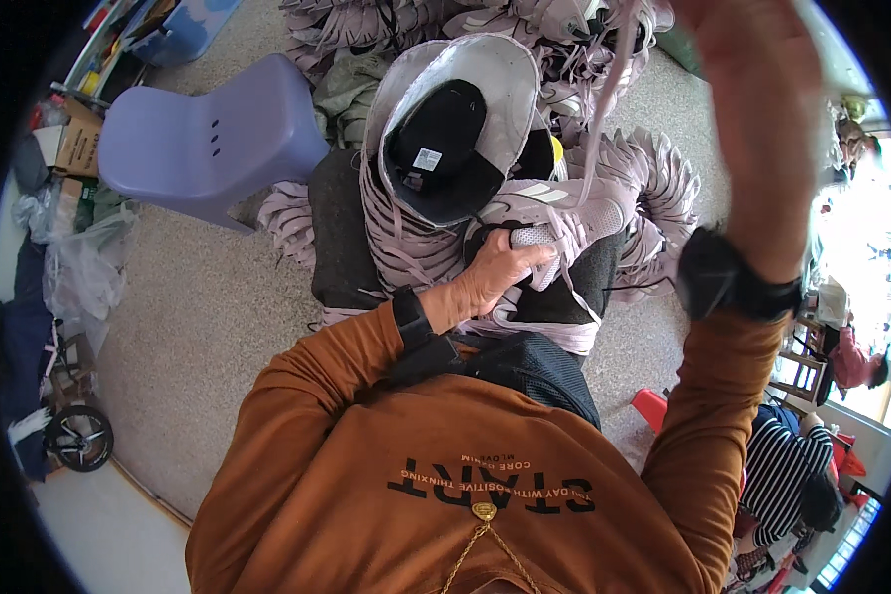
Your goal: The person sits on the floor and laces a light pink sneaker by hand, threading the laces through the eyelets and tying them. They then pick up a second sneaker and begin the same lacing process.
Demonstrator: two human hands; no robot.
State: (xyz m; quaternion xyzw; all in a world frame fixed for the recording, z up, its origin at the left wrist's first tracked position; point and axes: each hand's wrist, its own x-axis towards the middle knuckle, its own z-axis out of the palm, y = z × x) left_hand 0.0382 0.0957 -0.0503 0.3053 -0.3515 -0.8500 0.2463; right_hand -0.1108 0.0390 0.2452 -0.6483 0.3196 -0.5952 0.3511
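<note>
My left hand [500, 274] grips a pale pink sneaker upper [549, 210] with a mesh toe, fingers wrapped round its edge, above my lap. A pink shoelace [604, 104] rises taut from the upper's eyelets towards the top edge. There my right hand [762, 89] is raised, blurred and partly cut off, its fingers closed on the lace. Beside the upper stands a white-walled open container [513, 94] with a black piece [441, 124] inside bearing a small white label. A nested row of similar uppers [401, 243] lies just left of my left hand.
A lilac plastic stool [203, 129] stands at the left. Heaps of uppers [653, 188] cover the floor ahead and to the right. Plastic bags [84, 272], a cardboard box [79, 139] and a small wheel [79, 438] line the left edge. Another person in stripes [787, 460] is at the right.
</note>
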